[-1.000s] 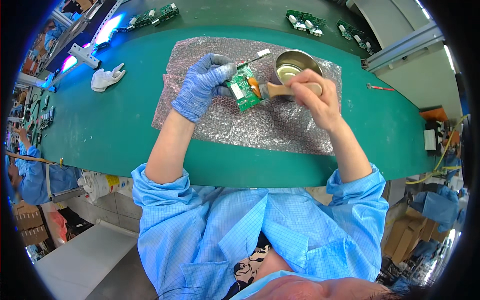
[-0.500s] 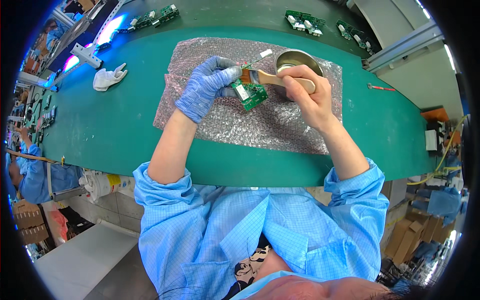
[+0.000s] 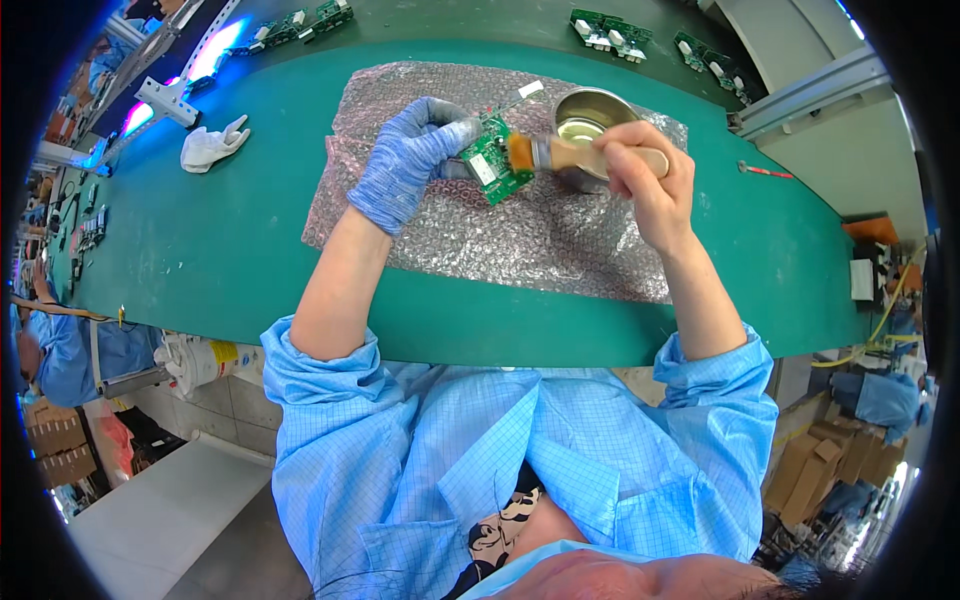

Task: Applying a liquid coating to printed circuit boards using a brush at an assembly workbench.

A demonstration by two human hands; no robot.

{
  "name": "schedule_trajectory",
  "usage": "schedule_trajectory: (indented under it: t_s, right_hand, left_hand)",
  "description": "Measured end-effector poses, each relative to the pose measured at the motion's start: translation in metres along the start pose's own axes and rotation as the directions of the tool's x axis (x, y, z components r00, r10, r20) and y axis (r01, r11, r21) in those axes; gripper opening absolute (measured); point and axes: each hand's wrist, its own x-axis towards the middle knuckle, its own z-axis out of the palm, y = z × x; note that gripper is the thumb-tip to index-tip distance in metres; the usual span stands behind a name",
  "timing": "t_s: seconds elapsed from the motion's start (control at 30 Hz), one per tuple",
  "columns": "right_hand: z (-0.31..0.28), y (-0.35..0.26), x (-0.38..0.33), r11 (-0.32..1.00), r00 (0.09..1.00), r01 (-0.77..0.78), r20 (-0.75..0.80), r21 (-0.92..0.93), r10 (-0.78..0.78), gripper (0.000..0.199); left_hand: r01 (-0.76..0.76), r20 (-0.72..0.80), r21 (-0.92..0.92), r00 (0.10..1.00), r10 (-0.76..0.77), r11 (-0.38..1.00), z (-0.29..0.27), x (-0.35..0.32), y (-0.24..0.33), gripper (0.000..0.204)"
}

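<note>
Green and small, one circuit board is held tilted above a sheet of bubble wrap, toward the far middle of a green table. The left hand, in a blue-grey glove, is closed around the board's left edge, fingers curled over it. The right hand, bare, is clenched on the pale wooden handle of one brush; the brush lies roughly level, its brown bristles touching the board's right edge. Just behind the brush, on the far right part of the wrap, stands one round metal bowl, partly hidden by the brush and the right hand. One small white tag lies on the wrap's far edge, left of the bowl.

Both forearms come up from the near edge of the table, out of light blue checked sleeves. The wrap is the only sheet on the table and lies flat under both hands.

Well to the left, one white glove lies crumpled on the table, apart from the wrap. Beyond it a white bracket sits beside a strip of purple-blue light. Along the far edge, groups of more green boards lie in a row: one group far left and one far right; their exact count is too small to tell. One thin red tool lies on the table right of the wrap, well apart from the hands.
</note>
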Motion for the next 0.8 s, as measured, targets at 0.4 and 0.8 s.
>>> schedule_trajectory:
  t_s: [0.4,0.8]
  right_hand:
    - [0.004,0.015,-0.015,0.991,0.991,-0.085,-0.094,0.107,0.095,0.015]
    - [0.022,0.008,-0.013,0.981,0.949,-0.087,-0.286,0.174,0.134,0.014]
  left_hand:
    - [-0.013,-0.047,-0.057,0.999,0.011,0.998,-0.001,0.0,-0.001,0.021]
    - [-0.054,-0.117,-0.199,0.993,0.031,0.979,-0.001,0.001,-0.002,0.015]
